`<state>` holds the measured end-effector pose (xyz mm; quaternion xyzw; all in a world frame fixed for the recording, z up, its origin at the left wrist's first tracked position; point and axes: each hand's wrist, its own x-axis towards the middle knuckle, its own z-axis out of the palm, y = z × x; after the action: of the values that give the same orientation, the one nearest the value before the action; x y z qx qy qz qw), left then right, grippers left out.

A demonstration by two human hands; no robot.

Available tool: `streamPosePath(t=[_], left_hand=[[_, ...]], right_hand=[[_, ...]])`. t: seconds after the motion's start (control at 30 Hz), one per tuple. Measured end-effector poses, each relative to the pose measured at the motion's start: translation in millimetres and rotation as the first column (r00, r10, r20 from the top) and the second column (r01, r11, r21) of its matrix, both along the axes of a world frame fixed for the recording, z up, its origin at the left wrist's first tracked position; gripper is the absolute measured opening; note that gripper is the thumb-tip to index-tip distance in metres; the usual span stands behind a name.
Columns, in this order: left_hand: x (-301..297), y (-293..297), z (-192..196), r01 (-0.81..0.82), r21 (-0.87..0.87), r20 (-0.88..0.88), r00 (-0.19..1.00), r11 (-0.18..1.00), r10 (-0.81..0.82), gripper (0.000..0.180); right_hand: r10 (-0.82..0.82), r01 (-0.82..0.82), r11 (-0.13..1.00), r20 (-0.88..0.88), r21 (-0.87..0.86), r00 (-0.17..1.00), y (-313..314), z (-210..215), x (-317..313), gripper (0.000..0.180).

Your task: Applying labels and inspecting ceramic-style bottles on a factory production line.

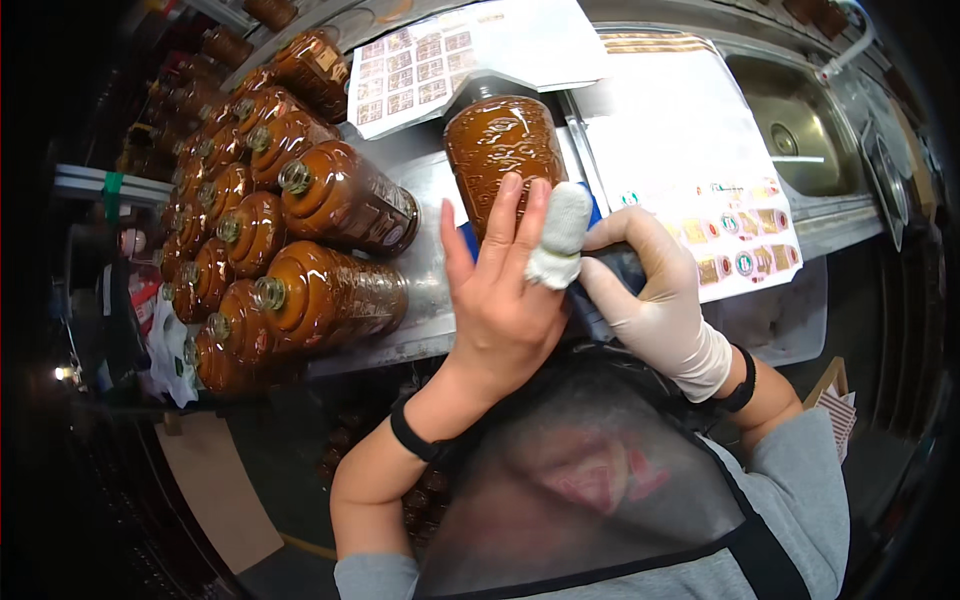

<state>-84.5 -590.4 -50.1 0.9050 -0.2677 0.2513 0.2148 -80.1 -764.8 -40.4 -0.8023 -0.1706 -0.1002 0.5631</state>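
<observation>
The brown bottle [503, 142] has its near end hidden.

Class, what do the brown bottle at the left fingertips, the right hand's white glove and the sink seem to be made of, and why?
Brown bottle: glossy, perhaps glass or glazed ceramic; bright highlights sit on raised relief.
White glove: thin, matte rubber, perhaps latex, judging by its clinging wrinkles.
Sink: likely stainless steel, from its grey metallic sheen.
</observation>
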Motion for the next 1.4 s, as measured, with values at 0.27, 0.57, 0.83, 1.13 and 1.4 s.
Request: streamPosePath(t=[0.27,0.57,0.83,1.13,1.4], left_hand=[[-4,10,-25,-0.097,-0.142,0.014,0.995,0.985,0.1,0.081],[-14,23,-38,-0.17,-0.317,-0.228,0.969,0.933,0.099,0.084],[-7,11,-16,-0.161,-0.12,-0.076,0.985,0.98,0.153,0.094],[-10,22,-39,-0.196,-0.359,-0.275,0.956,0.912,0.097,0.077],[-10,13,-23,-0.281,-0.208,-0.251,0.941,0.937,0.227,0.086]], right_hand=[[-0.132,0.146,0.988,-0.24,0.04,0.962,-20,-28,-5,0.015],[-0.138,0.166,0.984,-0.31,0.068,0.941,-26,-34,0,0.014],[-0.015,0.019,0.998,-0.088,0.054,0.996,-7,-10,-3,0.014],[-0.084,0.113,0.992,-0.357,0.061,0.93,-28,-40,-1,0.013],[0.027,-0.023,0.999,-0.142,0.025,0.989,-16,-13,-5,0.012]])
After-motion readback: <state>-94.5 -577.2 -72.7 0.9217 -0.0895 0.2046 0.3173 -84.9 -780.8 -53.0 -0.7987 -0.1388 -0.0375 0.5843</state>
